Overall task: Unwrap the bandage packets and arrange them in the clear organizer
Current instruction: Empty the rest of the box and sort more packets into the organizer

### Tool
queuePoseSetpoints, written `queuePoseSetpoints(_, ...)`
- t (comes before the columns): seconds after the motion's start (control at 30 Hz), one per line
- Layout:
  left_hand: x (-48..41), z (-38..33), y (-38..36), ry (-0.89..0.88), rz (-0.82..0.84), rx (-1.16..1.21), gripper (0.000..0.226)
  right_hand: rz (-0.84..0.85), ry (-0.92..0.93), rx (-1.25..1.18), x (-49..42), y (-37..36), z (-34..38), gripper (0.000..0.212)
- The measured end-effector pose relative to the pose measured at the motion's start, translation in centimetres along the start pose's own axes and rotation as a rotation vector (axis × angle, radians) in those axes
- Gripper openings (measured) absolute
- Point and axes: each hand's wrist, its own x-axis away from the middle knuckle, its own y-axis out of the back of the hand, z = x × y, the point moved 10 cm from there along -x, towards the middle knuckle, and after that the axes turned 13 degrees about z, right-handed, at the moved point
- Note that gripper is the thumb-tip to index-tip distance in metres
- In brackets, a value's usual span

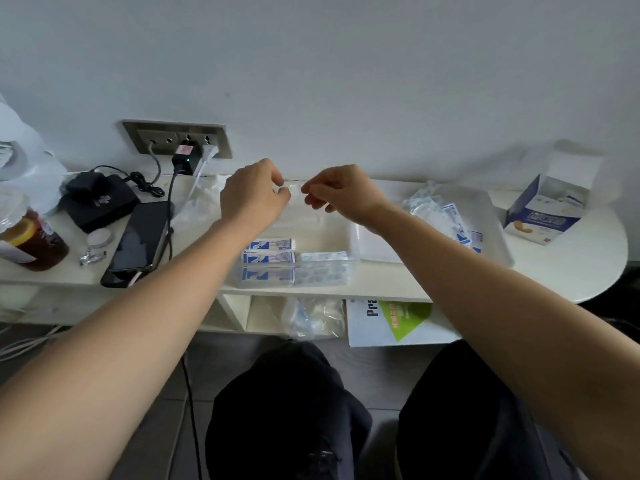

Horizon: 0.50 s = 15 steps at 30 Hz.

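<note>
Your left hand (254, 194) & right hand (341, 192) each pinch the bandage packet (294, 192), fingers curled, above the clear organizer (322, 230) on the white table (554, 265); socket panel (176, 138) on the wall (346, 81) behind.

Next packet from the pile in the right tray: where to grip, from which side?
Pinch the exposed blue-printed end of the top packet, coming down from above with the right hand. The packets lie thin and overlapped, so only edges are free, and the tray walls likely block a sideways reach. It and the left hand now pinch a small white packet.
</note>
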Motion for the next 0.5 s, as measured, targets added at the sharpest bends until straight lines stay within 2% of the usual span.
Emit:
queuePoseSetpoints(0.1,-0.8,-6.8,-2.8,-0.129,0.040,0.115,0.015,-0.165,-0.052,0.041,2.7,6.4,-3.0,0.019)
queuePoseSetpoints(0.2,-1.1,-12.2,-6.7,-0.235,0.136,0.185,0.012,-0.220,-0.198,0.147,5.0,10.6,-8.1,0.019)
queuePoseSetpoints(0.33,-1.5,-17.0,-13.0,-0.298,0.301,0.170,0.013,-0.114,-0.359,0.424,7.3,12.6,-14.3,0.022)
queuePoseSetpoints(0.5,-2.0,-17.7,-19.8,-0.239,0.467,0.000,0.034,0.028,-0.420,0.707,7.9,11.8,-18.4,0.043)
